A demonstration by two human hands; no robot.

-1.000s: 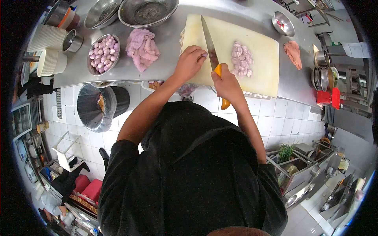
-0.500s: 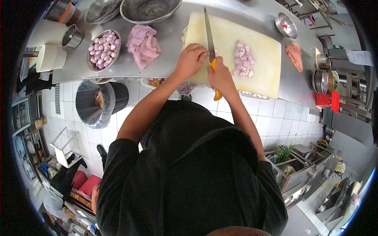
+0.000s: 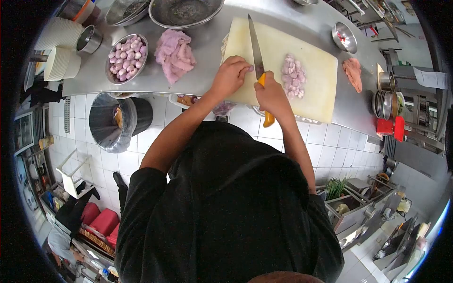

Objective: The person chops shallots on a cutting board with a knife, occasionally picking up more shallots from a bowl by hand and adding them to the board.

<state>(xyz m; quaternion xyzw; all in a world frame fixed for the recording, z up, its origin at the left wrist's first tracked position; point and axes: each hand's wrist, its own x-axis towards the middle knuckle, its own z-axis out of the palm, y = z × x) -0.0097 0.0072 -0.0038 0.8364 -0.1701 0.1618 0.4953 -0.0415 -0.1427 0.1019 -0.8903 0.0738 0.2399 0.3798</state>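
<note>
My right hand [image 3: 273, 97] is closed round the yellow handle of a knife [image 3: 255, 45], its long blade pointing away from me over the cutting board [image 3: 323, 70]. Just left of the blade, my left hand [image 3: 230, 75] pinches a small peeled shallot [image 3: 250, 69] at its fingertips; the fingers partly hide it. A narrow gap separates blade and shallot. To the right of the knife, a pile of cut shallots [image 3: 293, 78] lies on the pale board. Whole peeled shallots [image 3: 126, 57] fill a metal bowl [image 3: 110, 74] at the left.
A pink cloth [image 3: 174, 55] lies between the bowl and board. Large metal basins [image 3: 185, 14] stand behind it. At the right are a small metal bowl [image 3: 344, 37] and another cloth [image 3: 352, 74]. A lined bin [image 3: 111, 123] stands below the counter's front edge, at left.
The knife and my right hand have moved slightly right, away from my left fingers. The shallot at my left fingertips now shows apart from the blade. The whole view has shifted a little.
</note>
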